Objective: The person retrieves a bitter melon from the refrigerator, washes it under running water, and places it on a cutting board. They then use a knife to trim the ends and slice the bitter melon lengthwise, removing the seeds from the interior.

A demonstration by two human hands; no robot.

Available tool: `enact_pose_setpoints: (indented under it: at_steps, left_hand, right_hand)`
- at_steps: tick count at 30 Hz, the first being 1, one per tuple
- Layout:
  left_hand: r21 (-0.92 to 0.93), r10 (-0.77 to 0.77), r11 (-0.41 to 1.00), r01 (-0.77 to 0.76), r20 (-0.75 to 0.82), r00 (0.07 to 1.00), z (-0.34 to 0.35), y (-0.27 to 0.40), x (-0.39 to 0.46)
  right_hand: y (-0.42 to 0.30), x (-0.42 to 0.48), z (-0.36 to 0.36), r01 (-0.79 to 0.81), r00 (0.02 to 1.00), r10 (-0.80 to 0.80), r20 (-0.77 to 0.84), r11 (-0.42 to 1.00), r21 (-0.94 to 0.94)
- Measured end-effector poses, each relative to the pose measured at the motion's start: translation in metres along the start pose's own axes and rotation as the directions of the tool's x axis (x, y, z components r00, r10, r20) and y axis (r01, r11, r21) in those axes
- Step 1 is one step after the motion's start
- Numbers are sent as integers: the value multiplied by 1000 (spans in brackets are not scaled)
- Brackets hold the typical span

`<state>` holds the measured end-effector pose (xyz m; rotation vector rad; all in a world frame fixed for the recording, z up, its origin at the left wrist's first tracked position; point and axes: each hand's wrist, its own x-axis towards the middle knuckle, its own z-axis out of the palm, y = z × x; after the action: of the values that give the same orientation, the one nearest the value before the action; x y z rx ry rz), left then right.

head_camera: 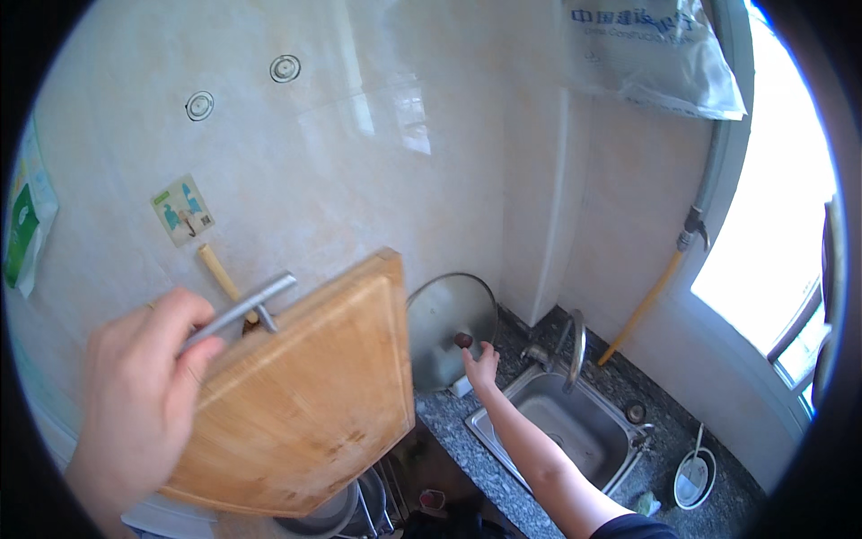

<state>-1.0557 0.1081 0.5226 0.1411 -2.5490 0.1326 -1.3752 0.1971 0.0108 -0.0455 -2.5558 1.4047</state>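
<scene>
My left hand [151,377] is closed around the metal bar handle [246,306] on the edge of a wooden cutting board [316,391], which is held up tilted at the left. My right hand [481,367] reaches out with its fingers apart, by the dark knob [463,339] of a glass pot lid [438,303]. The lid stands upright against the tiled wall, behind the board's right edge. Whether my fingertips touch the knob I cannot tell. A wooden stick-like handle [219,273] shows behind the metal handle.
A steel sink [579,431] with a curved faucet [577,350] is set in the granite counter [458,431]. A white bowl [712,482] stands right of it. A yellow hose [640,306] runs down the wall. Pans [330,509] lie below the board. A plastic bag [646,60] hangs at the upper right.
</scene>
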Motion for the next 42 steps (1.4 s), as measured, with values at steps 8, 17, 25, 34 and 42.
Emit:
enact_pose_setpoints:
  at_steps: [8,17,25,34,42]
  left_hand:
    - [-89,499,861,-501,-43,865,-34,106,-56]
    - [-230,783,492,-840,-306,542,-110,291,-136]
    - [-340,738,-431,-836,-666,-110,-126,465,-194]
    - [-137,588,-620,-773,-734,-341,-93,570,-254]
    - [-124,583,-682,-721,-687,-433,-24,600,-245]
  right_hand:
    - [-10,-128,-244,-333,576,-304,759,760,558]
    - [136,-347,-510,-617,787,198,585,257,744]
    - [185,-591,-685,23,777,629,34,-82,996]
    - [242,-712,-660,501,653,752,-86,-344,794]
    - [246,-685,-688,491,643,714,-277,-107,865]
